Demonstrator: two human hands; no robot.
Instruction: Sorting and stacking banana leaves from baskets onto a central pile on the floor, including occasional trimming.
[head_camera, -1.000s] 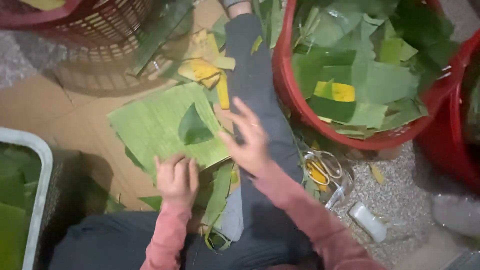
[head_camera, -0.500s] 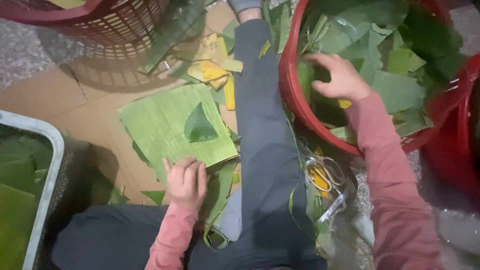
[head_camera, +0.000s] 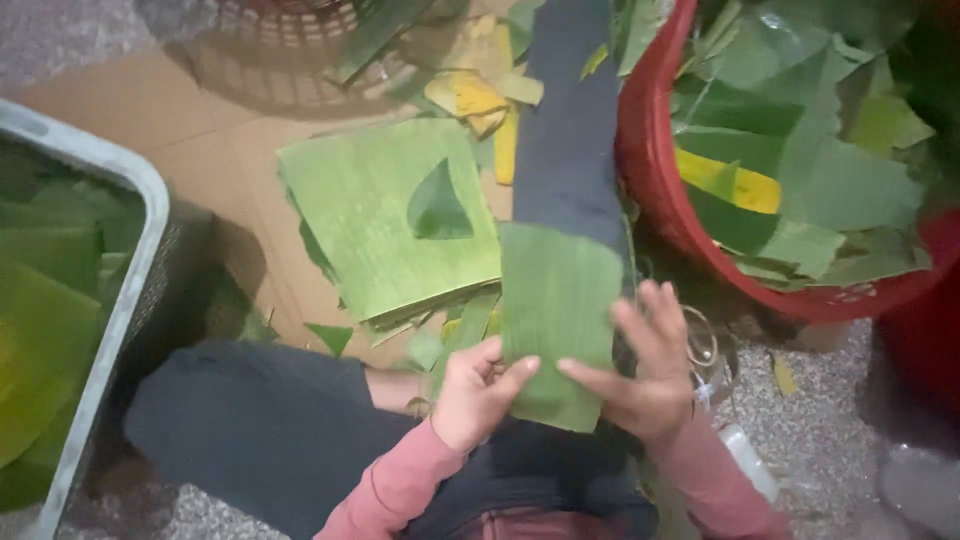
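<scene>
Holding a long strip of green leaf flat over the outstretched leg, the person is pinching its near end: the left hand is closing thumb and fingers on the left edge, while the right hand is pressing spread fingers along the right edge, likely keeping the ribbed, pliant sheet taut. Beside the leg, a stack of squared leaf pieces is lying on brown cardboard. A red tub is holding loose, torn green and yellow leaves.
</scene>
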